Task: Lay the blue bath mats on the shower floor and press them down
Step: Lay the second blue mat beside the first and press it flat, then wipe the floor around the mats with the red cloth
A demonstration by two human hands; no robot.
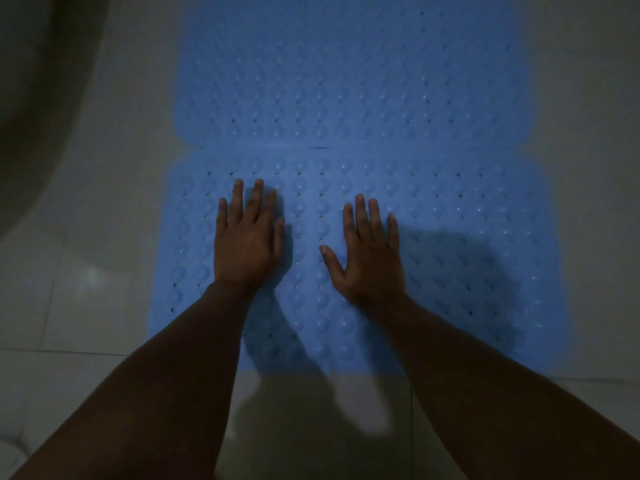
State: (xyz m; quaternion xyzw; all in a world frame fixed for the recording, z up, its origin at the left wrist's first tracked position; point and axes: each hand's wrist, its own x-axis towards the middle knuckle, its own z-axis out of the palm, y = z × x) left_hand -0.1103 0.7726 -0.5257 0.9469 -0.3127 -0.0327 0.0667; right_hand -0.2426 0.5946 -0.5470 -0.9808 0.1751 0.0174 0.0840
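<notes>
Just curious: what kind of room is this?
Probably a bathroom or shower: pale floor tiles, two blue dimpled bath mats with drain holes, and both hands flat on the near one.

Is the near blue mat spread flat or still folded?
Spread flat: the near mat lies open on the floor, both hands pressing it.

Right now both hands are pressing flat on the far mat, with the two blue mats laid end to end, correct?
Not quite: the head view shows the left hand and right hand flat on the near mat, not the far mat. The mats do lie end to end.
</notes>
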